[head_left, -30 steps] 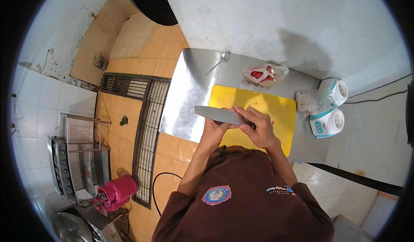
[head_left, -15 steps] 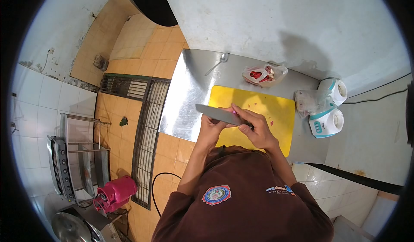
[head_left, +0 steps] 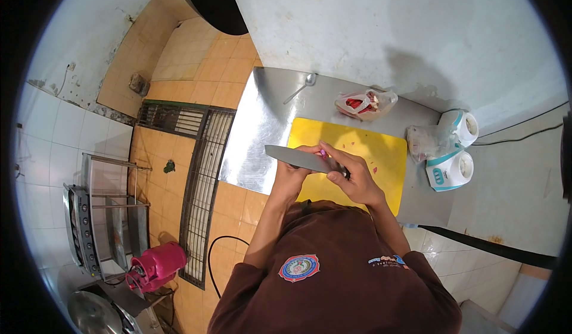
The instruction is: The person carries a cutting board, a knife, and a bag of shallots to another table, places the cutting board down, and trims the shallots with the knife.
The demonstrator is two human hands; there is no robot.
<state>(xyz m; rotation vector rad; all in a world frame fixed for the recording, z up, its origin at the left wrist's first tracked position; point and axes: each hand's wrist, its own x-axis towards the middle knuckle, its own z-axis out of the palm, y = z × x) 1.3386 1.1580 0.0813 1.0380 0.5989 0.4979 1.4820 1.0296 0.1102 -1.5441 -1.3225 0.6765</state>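
Observation:
My right hand (head_left: 361,184) is closed on the handle of a knife (head_left: 297,157), whose broad grey blade points left across my left hand. My left hand (head_left: 291,178) is closed around a small purple shallot (head_left: 323,153), mostly covered by the fingers. Both hands meet above the near side of a yellow cutting board (head_left: 381,149). Small reddish scraps (head_left: 375,170) lie on the board.
A metal table (head_left: 244,155) bears a spoon (head_left: 300,88), a plastic bag with red chilies (head_left: 357,103) inside, and white-and-teal blender bases (head_left: 451,171) with another clear bag (head_left: 422,143). A pink gas cylinder (head_left: 159,265) stands on the floor at left.
The knife blade has shifted slightly left and levelled a little. Slightly more of the purple shallot shows between the hands.

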